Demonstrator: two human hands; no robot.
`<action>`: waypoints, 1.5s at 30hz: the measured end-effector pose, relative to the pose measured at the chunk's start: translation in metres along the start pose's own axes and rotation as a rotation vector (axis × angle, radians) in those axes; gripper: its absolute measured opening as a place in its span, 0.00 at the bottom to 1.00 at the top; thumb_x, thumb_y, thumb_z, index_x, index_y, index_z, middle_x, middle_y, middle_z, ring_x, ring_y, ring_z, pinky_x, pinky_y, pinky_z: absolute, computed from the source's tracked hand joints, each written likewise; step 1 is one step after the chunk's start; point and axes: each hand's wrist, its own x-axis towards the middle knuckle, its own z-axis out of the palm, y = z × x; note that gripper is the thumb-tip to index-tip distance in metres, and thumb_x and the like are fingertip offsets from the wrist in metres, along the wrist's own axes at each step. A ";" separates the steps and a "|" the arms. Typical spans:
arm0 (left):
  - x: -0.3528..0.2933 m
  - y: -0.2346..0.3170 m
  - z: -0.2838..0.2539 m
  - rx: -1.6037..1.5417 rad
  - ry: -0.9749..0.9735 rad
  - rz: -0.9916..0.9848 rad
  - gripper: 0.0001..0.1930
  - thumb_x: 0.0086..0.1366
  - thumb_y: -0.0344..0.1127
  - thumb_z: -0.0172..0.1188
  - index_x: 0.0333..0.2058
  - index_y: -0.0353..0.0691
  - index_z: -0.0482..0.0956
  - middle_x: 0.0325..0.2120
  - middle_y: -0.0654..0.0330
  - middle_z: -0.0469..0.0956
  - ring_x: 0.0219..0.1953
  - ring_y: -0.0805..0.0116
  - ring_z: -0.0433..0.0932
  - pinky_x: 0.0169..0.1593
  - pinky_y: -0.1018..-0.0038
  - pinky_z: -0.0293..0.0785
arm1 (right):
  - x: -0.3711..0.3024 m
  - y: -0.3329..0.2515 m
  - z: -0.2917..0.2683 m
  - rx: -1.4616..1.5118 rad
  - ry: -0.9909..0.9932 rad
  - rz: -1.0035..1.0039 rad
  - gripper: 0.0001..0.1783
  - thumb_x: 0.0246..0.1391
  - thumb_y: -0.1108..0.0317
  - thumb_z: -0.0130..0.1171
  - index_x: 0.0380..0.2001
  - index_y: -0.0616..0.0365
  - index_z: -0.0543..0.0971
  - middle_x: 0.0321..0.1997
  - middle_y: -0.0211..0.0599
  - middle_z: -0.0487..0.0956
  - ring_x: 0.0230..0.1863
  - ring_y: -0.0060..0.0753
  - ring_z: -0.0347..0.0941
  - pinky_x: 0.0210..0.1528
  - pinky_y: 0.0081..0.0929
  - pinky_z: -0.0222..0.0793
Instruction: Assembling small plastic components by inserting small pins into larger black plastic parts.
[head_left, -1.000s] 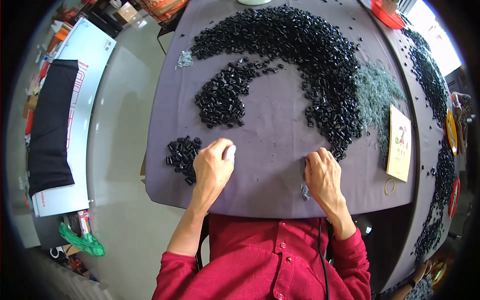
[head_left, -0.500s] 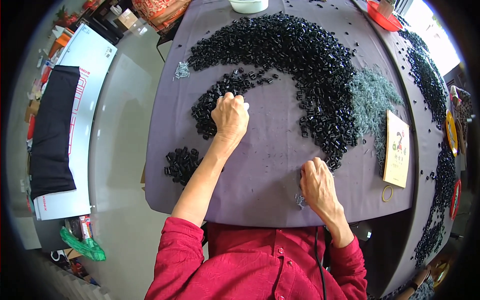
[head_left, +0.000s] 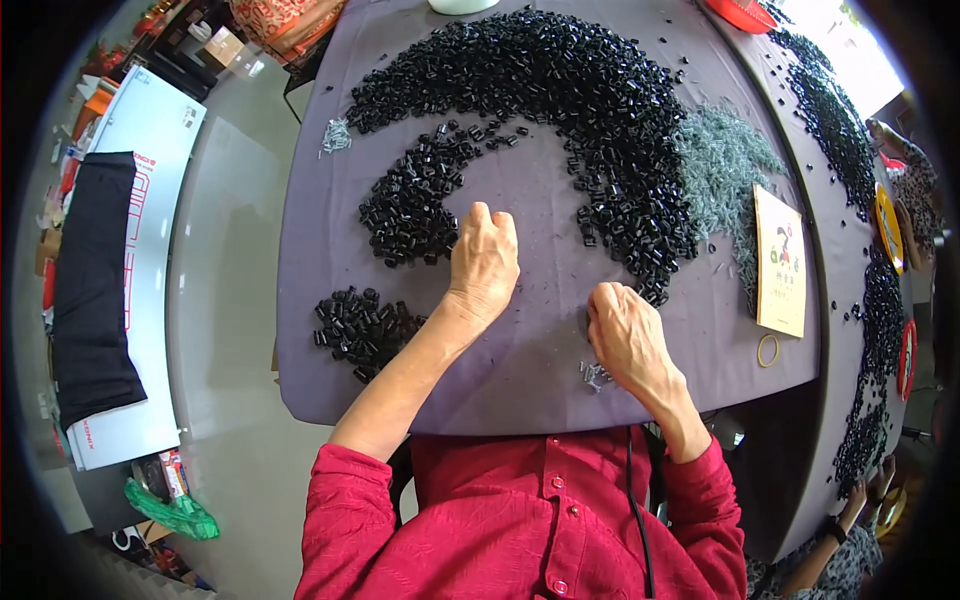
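My left hand (head_left: pixel 484 258) is closed, fingers curled, over the tablecloth just right of the middle pile of small black plastic pieces (head_left: pixel 405 205). My right hand (head_left: pixel 632 338) is also closed, near the lower tip of a big arc of the same black pieces (head_left: pixel 630 150). The fingers hide whatever either hand holds. A few tiny clear pins (head_left: pixel 594 376) lie beside my right wrist. A separate heap of black pieces (head_left: pixel 360 330) sits left of my left forearm. A larger spread of clear pins (head_left: pixel 720 160) borders the arc on its right.
A booklet (head_left: pixel 780 290) and a yellow rubber band (head_left: pixel 759 352) lie at the table's right. A red bowl (head_left: pixel 742 14) and a white bowl (head_left: pixel 462 5) stand far off. Another person's hands (head_left: pixel 855 502) are at the adjoining table. A long white box (head_left: pixel 165 130) stands left.
My left hand has come away from the middle black pile, moving right and nearer to me. My right hand stays near the arc's tip, still closed. The whole view has shifted slightly.
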 end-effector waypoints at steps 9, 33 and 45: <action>-0.021 -0.003 -0.013 -0.196 0.086 -0.024 0.08 0.50 0.16 0.54 0.30 0.32 0.75 0.29 0.50 0.72 0.31 0.53 0.75 0.35 0.63 0.74 | 0.002 -0.012 0.007 0.286 0.134 0.011 0.04 0.49 0.77 0.55 0.30 0.63 0.71 0.26 0.44 0.72 0.29 0.46 0.71 0.33 0.35 0.68; -0.066 0.038 -0.044 -1.553 -0.221 -0.489 0.10 0.60 0.14 0.50 0.39 0.32 0.74 0.31 0.58 0.77 0.32 0.71 0.79 0.37 0.75 0.80 | -0.002 -0.034 0.012 1.098 0.134 0.394 0.06 0.54 0.83 0.52 0.34 0.63 0.75 0.28 0.27 0.76 0.29 0.15 0.72 0.33 0.14 0.70; -0.074 0.040 -0.041 -1.466 -0.300 -0.411 0.10 0.60 0.15 0.51 0.39 0.32 0.74 0.33 0.60 0.78 0.34 0.75 0.78 0.39 0.77 0.77 | -0.005 -0.030 0.010 0.785 0.162 0.157 0.08 0.49 0.85 0.53 0.33 0.63 0.75 0.28 0.28 0.75 0.29 0.16 0.73 0.32 0.15 0.70</action>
